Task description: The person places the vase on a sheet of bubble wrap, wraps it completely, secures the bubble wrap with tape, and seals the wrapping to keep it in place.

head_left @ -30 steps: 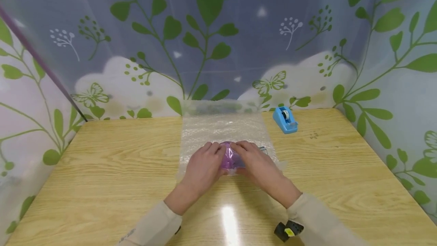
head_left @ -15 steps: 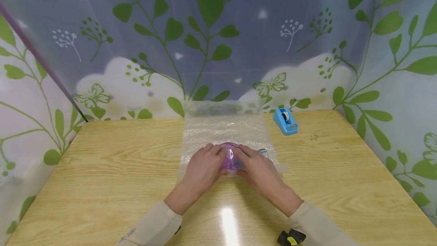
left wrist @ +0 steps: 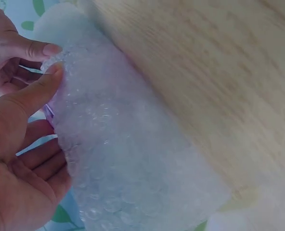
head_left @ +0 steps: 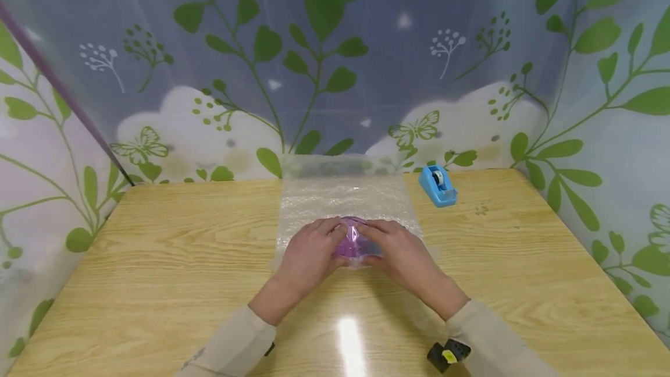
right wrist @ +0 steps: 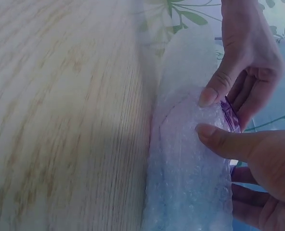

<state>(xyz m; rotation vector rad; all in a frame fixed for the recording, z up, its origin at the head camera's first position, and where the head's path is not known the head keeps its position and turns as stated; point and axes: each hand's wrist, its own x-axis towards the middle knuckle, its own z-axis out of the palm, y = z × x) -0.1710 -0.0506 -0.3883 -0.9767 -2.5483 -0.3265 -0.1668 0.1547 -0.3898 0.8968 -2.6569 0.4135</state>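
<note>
Left hand (head_left: 310,249) and right hand (head_left: 404,253) pinch purple package (head_left: 353,244) in near edge of bubble wrap (head_left: 345,191), below frame centre. Wrap's far edge meets backdrop (head_left: 235,98); counter (head_left: 183,260) runs wide frame left and right, tape dispenser (head_left: 437,186) just off wrap's right edge.

No lettering, label or number can be read; a dark mark (head_left: 196,359) on the left sleeve (head_left: 230,342) and faint spots (head_left: 481,209) near the table's (head_left: 173,249) far right corner cannot be deciphered.
</note>
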